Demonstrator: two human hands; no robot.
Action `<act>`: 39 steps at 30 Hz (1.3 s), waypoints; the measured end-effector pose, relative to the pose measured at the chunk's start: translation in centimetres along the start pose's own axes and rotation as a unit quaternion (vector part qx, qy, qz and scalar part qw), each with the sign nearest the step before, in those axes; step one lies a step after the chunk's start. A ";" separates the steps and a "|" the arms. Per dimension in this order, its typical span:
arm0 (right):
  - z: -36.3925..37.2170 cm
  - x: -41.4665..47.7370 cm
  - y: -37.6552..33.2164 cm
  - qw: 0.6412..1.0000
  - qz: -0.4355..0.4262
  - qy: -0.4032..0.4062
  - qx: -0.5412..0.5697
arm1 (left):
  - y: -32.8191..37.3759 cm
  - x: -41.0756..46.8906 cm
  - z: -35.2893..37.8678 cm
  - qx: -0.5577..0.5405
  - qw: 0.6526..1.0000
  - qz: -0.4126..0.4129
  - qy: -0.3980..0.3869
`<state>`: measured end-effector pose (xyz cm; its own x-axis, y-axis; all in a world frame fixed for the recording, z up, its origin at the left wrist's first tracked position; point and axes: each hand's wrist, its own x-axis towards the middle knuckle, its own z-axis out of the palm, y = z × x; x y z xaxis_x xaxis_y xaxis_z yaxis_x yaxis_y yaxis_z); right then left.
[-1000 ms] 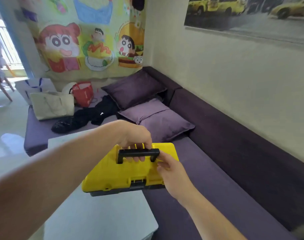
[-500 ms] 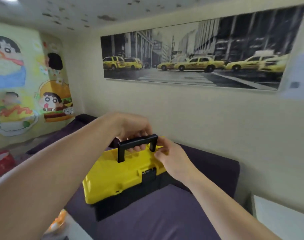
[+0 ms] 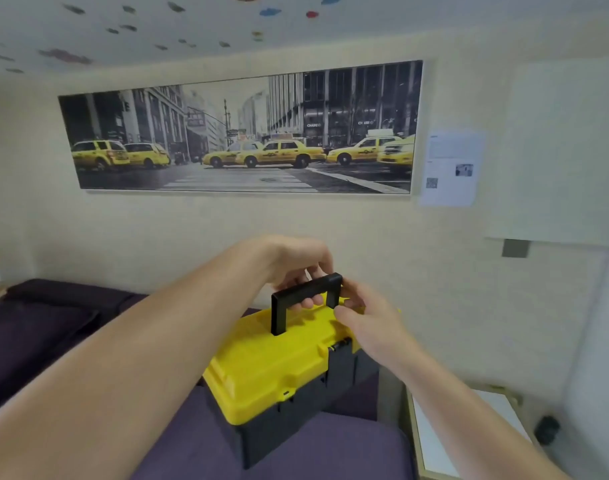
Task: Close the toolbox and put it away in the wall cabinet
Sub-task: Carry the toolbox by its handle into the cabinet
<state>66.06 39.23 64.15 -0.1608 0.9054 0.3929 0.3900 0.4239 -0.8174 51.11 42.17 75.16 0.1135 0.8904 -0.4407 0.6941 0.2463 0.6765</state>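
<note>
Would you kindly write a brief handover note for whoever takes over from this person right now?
Left hand: fingers curled around the black handle, carrying the toolbox.
Right hand: resting against the handle's right end and the lid, steadying.
Toolbox: held above the purple sofa, facing the wall.
Done: yellow lid down, front latch looks fastened.
Left: carry it to the wall cabinet, which I cannot identify for certain here, and stow it.

Toolbox (image 3: 279, 368): smooth plastic, faintly glossy yellow lid, matt black base and handle (image 3: 305, 299). Sofa (image 3: 53, 327): matt purple cloth.
</note>
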 end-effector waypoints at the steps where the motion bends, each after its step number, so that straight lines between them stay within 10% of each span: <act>1: -1.4 0.5 1.1 1.000 0.004 0.009 -0.001 | 1.4 0.9 0.9 -0.001 1.000 0.001 -0.004; 26: -39.6 13.9 21.5 0.983 0.028 0.149 -0.106 | 40.2 26.6 18.5 0.013 0.978 0.161 -0.131; 39: -61.6 15.8 32.0 0.912 0.103 0.275 -0.285 | 63.2 37.1 32.1 0.044 0.943 0.249 -0.217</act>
<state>131.84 65.77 70.12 0.3881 0.7497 0.5361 0.7941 0.0233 -0.6074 122.04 78.53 82.62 0.7076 0.6425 -0.2940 0.5319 -0.2104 0.8203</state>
